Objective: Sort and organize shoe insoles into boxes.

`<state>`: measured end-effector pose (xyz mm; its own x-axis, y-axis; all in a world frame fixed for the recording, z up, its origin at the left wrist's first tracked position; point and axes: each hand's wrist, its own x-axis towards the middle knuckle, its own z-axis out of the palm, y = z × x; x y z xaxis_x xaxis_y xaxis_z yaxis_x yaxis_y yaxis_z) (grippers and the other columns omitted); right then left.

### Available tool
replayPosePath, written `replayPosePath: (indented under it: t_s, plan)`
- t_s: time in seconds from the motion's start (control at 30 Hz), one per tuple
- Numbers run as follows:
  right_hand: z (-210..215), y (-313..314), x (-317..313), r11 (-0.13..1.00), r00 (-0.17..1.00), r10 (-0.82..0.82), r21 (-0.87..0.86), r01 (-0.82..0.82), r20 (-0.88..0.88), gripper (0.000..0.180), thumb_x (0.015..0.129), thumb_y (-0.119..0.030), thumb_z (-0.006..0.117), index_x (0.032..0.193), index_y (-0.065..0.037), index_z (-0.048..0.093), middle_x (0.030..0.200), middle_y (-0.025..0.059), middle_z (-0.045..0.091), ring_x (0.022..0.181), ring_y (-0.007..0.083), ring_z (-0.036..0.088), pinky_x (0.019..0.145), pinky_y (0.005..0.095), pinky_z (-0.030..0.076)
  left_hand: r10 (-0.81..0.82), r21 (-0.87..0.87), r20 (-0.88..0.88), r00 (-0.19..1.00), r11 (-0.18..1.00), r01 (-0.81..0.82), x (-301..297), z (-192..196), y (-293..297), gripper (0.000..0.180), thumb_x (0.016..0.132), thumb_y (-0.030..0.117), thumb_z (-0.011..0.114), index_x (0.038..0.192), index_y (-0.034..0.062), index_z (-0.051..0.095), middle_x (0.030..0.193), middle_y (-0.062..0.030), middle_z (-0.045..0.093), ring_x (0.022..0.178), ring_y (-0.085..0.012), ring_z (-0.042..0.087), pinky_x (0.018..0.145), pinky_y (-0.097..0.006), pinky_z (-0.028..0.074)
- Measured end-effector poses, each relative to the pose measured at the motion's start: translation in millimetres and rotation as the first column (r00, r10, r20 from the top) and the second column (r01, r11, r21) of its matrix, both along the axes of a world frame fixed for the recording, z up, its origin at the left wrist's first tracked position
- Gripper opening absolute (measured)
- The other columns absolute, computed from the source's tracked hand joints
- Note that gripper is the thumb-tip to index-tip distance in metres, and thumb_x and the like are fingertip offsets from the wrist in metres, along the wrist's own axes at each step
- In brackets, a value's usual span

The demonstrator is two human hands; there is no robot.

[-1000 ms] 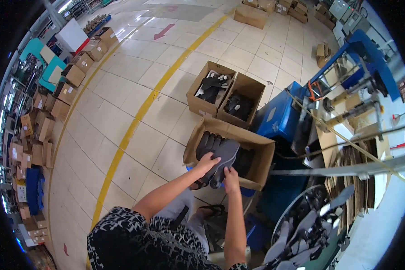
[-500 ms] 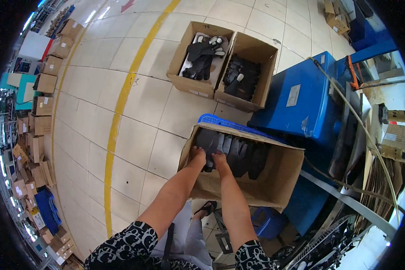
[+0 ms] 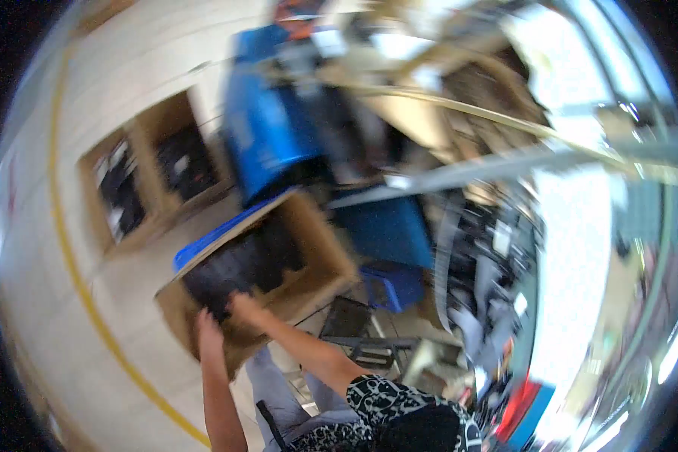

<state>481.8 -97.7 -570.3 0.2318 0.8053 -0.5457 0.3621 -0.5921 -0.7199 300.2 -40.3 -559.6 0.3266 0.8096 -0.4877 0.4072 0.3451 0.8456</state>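
Handling inside the open carton (image 3: pixel 325 252) appears to be the step in hand: dark pieces (image 3: pixel 248 258) lie close together along its far side. The left hand (image 3: pixel 209 325) is at the carton's left end, and the right hand (image 3: pixel 242 306) is just beside it, at the near edge of the pieces (blur hides the fingers, so I cannot tell whether the hands are spread or holding anything). My judgement is that the next move calls for careful finger control, leaving neighbouring pieces undisturbed.
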Motion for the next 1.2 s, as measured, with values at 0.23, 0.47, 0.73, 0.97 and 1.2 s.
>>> replayPosePath:
  t_s: [0.23,0.47,0.73,0.97,1.2]
  plan:
    - [451,-200,160,0.841,0.868,-0.497,0.254,0.479,0.011,0.028,0.093,-0.024,0.057,0.115,-0.006,0.061,0.095,0.0139,0.067,0.084,0.0223,0.067,0.075,0.0334,0.052,-0.207,-0.446,0.221,0.953,0.848,0.287,145,234,-55,0.043,0.090,0.032,0.059,0.125,0.0068,0.055,0.117,-0.0081,0.063,0.099,-0.0203,0.060,0.086,-0.034,0.043]
    - [550,-414,241,0.529,-0.011,-0.802,0.718,0.452,0.598,0.014,0.090,-0.008,0.059,0.099,0.001,0.062,0.086,0.0148,0.064,0.076,0.0254,0.063,0.070,0.0340,0.049,-0.783,0.452,0.441,0.439,0.616,0.645,418,420,-192,0.027,0.094,0.018,0.056,0.112,-0.0025,0.059,0.107,-0.0098,0.064,0.098,-0.0157,0.062,0.083,-0.026,0.047]
    - [538,-470,271,0.323,0.287,-0.938,0.789,0.522,0.194,0.013,0.092,-0.010,0.057,0.092,0.002,0.063,0.088,0.0122,0.067,0.082,0.0218,0.065,0.077,0.0297,0.049,-0.743,0.598,-0.083,0.664,0.496,0.630,530,482,-266,0.023,0.081,0.021,0.068,0.095,0.0026,0.070,0.086,-0.0166,0.069,0.078,-0.0328,0.066,0.068,-0.039,0.050]
    - [556,-483,321,0.158,0.341,-0.245,0.309,0.938,-0.908,0.053,0.100,-0.044,0.037,0.134,-0.003,0.044,0.114,0.0117,0.063,0.104,0.0188,0.058,0.083,0.0284,0.048,-0.802,0.997,-0.077,0.593,-0.048,0.064,461,538,-313,0.018,0.080,0.007,0.064,0.096,0.0053,0.070,0.099,-0.0071,0.069,0.100,-0.0234,0.063,0.090,-0.035,0.047]
    - [521,-492,301,0.468,0.511,-0.405,0.308,0.829,-0.758,0.033,0.092,-0.013,0.060,0.121,0.001,0.053,0.099,0.0055,0.067,0.082,0.0105,0.062,0.075,0.0233,0.049,-0.741,0.974,-0.223,0.634,-0.141,0.177,412,504,-336,0.020,0.081,0.006,0.060,0.099,0.0069,0.067,0.114,-0.0050,0.065,0.109,-0.0253,0.059,0.096,-0.037,0.045]
